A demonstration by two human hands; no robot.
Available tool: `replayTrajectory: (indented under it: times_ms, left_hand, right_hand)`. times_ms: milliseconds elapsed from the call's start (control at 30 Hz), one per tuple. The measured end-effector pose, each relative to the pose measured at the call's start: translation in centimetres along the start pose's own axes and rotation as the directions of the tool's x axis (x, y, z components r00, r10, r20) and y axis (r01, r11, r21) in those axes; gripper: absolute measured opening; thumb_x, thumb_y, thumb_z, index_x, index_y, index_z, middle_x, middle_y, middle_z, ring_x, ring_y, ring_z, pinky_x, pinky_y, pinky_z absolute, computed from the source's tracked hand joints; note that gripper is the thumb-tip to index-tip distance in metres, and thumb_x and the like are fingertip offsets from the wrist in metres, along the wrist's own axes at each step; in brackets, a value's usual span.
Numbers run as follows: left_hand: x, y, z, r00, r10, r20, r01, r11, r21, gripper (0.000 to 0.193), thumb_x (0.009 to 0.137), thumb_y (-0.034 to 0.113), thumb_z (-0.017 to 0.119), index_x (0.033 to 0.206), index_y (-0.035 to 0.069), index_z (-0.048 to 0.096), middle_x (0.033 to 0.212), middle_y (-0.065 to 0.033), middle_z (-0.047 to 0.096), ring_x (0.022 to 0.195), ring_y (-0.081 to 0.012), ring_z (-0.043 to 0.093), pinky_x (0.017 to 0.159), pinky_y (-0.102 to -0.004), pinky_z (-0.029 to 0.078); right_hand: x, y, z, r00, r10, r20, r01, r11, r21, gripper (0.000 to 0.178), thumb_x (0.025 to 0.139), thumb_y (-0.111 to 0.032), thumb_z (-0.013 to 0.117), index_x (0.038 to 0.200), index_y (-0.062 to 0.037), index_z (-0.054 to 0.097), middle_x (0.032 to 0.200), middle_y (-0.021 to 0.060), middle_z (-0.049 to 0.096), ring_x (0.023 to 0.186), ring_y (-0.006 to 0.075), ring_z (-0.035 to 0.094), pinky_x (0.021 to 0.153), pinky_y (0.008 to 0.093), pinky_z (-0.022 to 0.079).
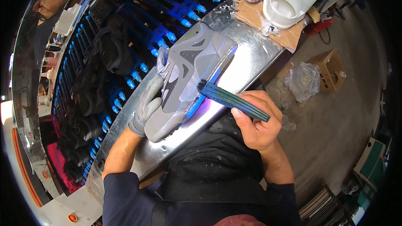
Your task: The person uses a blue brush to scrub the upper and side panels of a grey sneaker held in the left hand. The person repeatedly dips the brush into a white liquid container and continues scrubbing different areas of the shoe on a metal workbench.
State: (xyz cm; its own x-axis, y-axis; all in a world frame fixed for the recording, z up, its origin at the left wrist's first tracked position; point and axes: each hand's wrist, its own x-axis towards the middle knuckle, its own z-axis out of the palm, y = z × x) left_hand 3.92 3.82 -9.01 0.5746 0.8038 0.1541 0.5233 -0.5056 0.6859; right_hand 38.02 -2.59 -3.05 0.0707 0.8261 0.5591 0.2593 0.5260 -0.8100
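Observation:
A grey shoe upper [190, 73] lies on its side on a shiny metal bench [251, 54]. My left hand [146, 106], in a grey glove, grips the shoe at its heel end and holds it down. My right hand [255, 121], bare, holds a dark blue brush [230, 97] by its handle. The brush tip touches the lower edge of the shoe near the middle.
Beyond the bench runs a conveyor rack with blue-tipped pegs [167, 21] carrying dark shoes [111, 46]. A white plastic tub [289, 0] stands on cardboard at the bench's far end. A cardboard box [331, 69] and a crumpled plastic bag [303, 79] sit on the floor at right.

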Motion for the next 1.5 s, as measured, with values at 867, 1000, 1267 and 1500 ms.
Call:
replayTrajectory:
  times_ms: [867,1000,1267,1500]
  left_hand:
    - [0.3,-1.2,-0.5,0.892,0.451,-0.027,-0.420,0.851,0.315,0.046,0.092,0.008,0.060,0.133,-0.013,0.060,0.136,-0.0349,0.061,0.122,-0.0538,0.063,0.107,-0.0573,0.050]
    - [1.3,0.9,-1.0,0.932,0.362,-0.002,-0.350,0.903,0.249,0.035,0.077,0.008,0.073,0.106,-0.011,0.068,0.127,-0.0355,0.065,0.115,-0.0549,0.066,0.100,-0.0606,0.054]
    - [0.3,2.0,-0.4,0.937,0.323,-0.132,-0.268,0.909,0.318,0.027,0.082,0.005,0.078,0.103,-0.005,0.065,0.128,-0.0331,0.066,0.122,-0.0554,0.065,0.106,-0.0607,0.054]
    - [-4.3,-1.3,-1.3,0.933,0.336,-0.131,-0.291,0.915,0.280,0.037,0.086,0.005,0.079,0.118,-0.004,0.063,0.131,-0.0317,0.067,0.124,-0.0502,0.066,0.108,-0.0540,0.054]
  right_hand:
    - [3.6,0.3,-1.3,0.999,-0.029,-0.037,0.020,0.976,-0.218,0.017,0.090,0.003,0.077,0.106,0.0088,0.072,0.094,0.0164,0.072,0.075,0.0188,0.067,0.066,0.0293,0.052]
    - [4.1,0.1,-1.2,0.999,-0.021,-0.041,0.010,0.969,-0.247,0.017,0.091,0.003,0.077,0.106,0.0086,0.072,0.093,0.0166,0.071,0.075,0.0189,0.067,0.066,0.0301,0.052]
    - [1.8,3.7,0.2,0.867,0.449,-0.216,-0.321,0.835,0.446,0.014,0.101,-0.005,0.071,0.109,0.0057,0.072,0.097,0.0106,0.075,0.080,0.0163,0.073,0.071,0.0282,0.060]
    - [-0.3,7.3,3.0,0.751,0.639,-0.166,-0.330,0.581,0.744,0.018,0.106,-0.012,0.066,0.116,0.0024,0.071,0.095,0.0126,0.076,0.082,0.0200,0.074,0.073,0.0323,0.063]
